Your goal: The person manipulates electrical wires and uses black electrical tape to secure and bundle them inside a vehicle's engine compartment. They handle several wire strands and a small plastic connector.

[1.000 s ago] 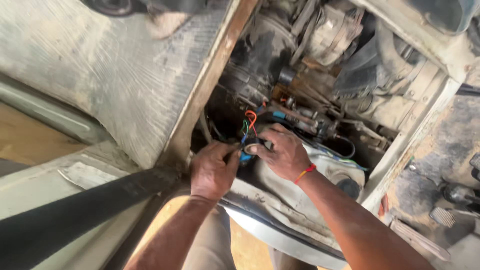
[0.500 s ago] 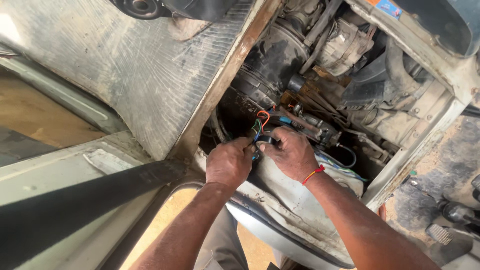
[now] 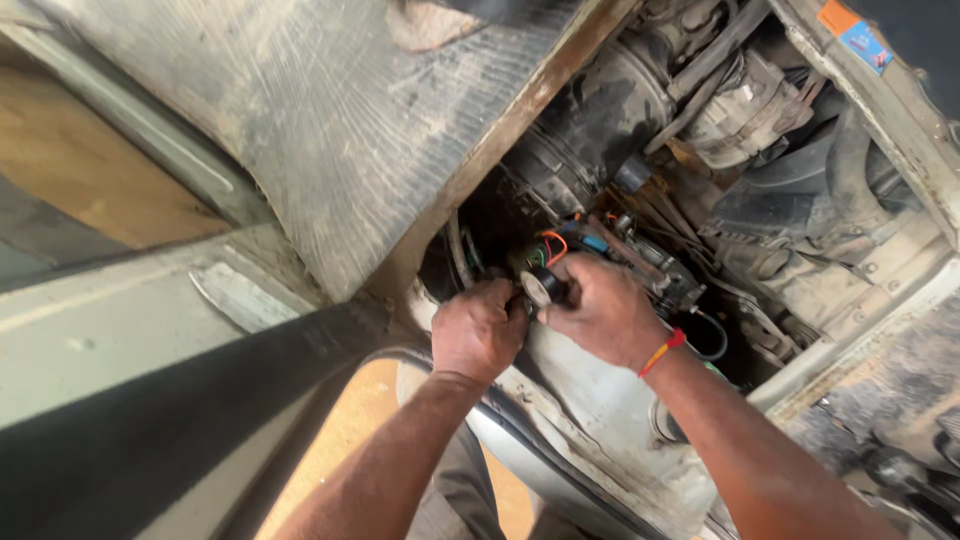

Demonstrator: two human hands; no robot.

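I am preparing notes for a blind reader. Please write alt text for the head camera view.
Two bare hands work together on a small black electrical part with orange, green and blue wires inside a dusty engine bay: the left hand pinches it, the right hand, with a red wrist thread, grips it.

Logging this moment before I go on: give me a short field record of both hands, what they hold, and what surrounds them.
Setting: open, dusty engine bay, seen from above
Left hand: closed, beside the right, at the wire bundle
Right hand: gripping a small round black-and-white part
Wires: orange, green, blue, just above the hands
Wrist: red-and-yellow band on right
Left of hands: dusty grey panel
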